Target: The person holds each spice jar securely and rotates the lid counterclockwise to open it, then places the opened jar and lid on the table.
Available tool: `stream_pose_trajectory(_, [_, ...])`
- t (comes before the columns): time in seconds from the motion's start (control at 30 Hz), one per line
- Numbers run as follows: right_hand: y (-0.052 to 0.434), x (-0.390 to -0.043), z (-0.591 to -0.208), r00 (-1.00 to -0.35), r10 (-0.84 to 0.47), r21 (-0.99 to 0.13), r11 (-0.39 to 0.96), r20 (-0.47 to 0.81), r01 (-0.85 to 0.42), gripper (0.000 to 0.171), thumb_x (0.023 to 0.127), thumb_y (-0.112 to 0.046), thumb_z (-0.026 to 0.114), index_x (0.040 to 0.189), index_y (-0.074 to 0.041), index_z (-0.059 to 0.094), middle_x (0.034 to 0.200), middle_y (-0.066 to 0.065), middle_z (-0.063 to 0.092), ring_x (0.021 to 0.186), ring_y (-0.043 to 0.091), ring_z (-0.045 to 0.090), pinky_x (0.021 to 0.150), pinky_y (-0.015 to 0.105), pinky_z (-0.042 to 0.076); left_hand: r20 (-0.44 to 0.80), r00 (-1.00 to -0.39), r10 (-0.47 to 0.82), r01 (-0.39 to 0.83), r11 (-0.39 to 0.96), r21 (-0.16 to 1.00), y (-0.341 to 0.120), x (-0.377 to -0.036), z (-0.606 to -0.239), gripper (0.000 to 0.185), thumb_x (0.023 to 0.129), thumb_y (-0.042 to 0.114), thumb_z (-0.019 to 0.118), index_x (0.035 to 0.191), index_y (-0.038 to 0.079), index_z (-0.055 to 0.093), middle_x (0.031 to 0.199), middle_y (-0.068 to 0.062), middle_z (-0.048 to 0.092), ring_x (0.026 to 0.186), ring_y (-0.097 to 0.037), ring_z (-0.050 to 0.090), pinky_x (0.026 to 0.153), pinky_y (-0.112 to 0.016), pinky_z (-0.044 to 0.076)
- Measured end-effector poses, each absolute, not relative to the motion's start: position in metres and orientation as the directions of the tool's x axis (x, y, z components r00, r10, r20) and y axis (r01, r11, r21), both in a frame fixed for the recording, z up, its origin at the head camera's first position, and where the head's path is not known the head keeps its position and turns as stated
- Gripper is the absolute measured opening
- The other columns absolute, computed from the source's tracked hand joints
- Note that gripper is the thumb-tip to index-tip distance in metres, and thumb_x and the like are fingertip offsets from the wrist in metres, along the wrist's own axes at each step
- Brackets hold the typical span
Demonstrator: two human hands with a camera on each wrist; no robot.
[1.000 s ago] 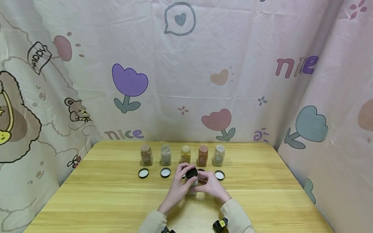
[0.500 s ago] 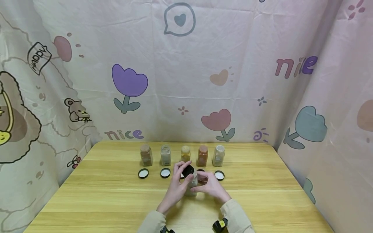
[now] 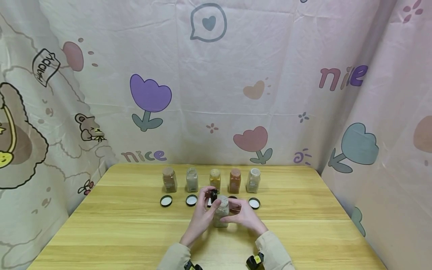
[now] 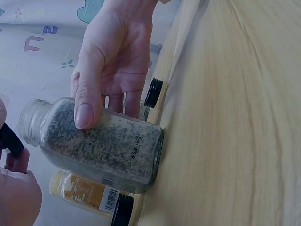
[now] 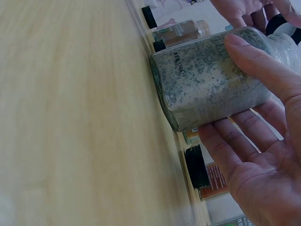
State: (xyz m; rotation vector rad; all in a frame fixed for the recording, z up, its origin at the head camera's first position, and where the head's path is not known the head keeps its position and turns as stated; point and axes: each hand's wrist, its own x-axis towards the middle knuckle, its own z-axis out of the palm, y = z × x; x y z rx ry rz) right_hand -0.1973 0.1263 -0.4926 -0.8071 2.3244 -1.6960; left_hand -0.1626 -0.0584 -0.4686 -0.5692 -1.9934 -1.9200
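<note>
— Where is the jar [image 3: 221,213]?
— Upright on the table [image 3: 303,225], in front of the jar row [image 3: 212,179]. Right hand [image 3: 243,213] grips its body; left hand [image 3: 201,214] pinches the black cap [image 3: 214,195] beside the open mouth.
— Contents?
— Wrist views only: grey-green flakes [image 5: 207,80] — head view too small.

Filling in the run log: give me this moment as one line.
left hand: holds black cap, off jar | right hand: grips herb jar, upright on table | behind: five open jars, caps in front
</note>
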Motion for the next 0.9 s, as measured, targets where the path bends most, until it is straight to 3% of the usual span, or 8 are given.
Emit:
stream_pose_trajectory(0.27, [0.126, -0.197, -0.493, -0.843, -0.504, -0.920, 0.213, 0.186, -0.330, 0.059, 0.077, -0.013, 0.087, 0.131, -0.008, 0.065, 0.122, 0.014, 0.073, 0.106, 0.004, 0.070, 0.098, 0.021, 0.055, 0.451, -0.892, 0.022, 0.452, 0.007, 0.892, -0.059, -0.165, -0.470, 0.044, 0.094, 0.004, 0.067, 0.131, -0.006, 0.045, 0.133, -0.019, 0.049, 0.115, -0.005, 0.053, 0.112, -0.012, 0.041])
stream_pose_trajectory(0.63, [0.127, -0.196, -0.491, -0.845, -0.503, -0.920, 0.219, 0.180, -0.326, 0.061, 0.077, -0.015, 0.087, 0.133, -0.007, 0.064, 0.124, 0.015, 0.072, 0.107, 0.006, 0.070, 0.099, 0.023, 0.056, 0.571, -0.820, -0.035, 0.566, 0.090, 0.819, -0.066, -0.167, -0.471, 0.041, 0.091, 0.001, 0.069, 0.131, 0.008, 0.061, 0.123, -0.013, 0.055, 0.108, -0.005, 0.054, 0.108, -0.016, 0.047])
stream_pose_trajectory(0.8, [0.127, -0.197, -0.492, -0.842, -0.507, -0.923, 0.206, 0.184, -0.325, 0.062, 0.077, -0.014, 0.086, 0.134, -0.006, 0.063, 0.126, 0.015, 0.071, 0.108, 0.005, 0.070, 0.099, 0.023, 0.055, 0.598, -0.796, -0.096, 0.596, 0.052, 0.802, -0.069, -0.168, -0.469, 0.042, 0.083, -0.006, 0.075, 0.123, 0.000, 0.063, 0.116, -0.017, 0.058, 0.103, -0.004, 0.060, 0.105, -0.015, 0.049])
stream_pose_trajectory(0.9, [0.127, -0.197, -0.492, -0.842, -0.506, -0.923, 0.206, 0.184, -0.325, 0.062, 0.077, -0.013, 0.086, 0.134, -0.007, 0.063, 0.126, 0.015, 0.071, 0.108, 0.004, 0.070, 0.099, 0.023, 0.055, 0.563, -0.817, -0.126, 0.566, 0.017, 0.824, -0.071, -0.168, -0.466, 0.044, 0.080, -0.007, 0.077, 0.121, -0.008, 0.061, 0.115, -0.019, 0.061, 0.100, -0.003, 0.063, 0.100, -0.014, 0.053])
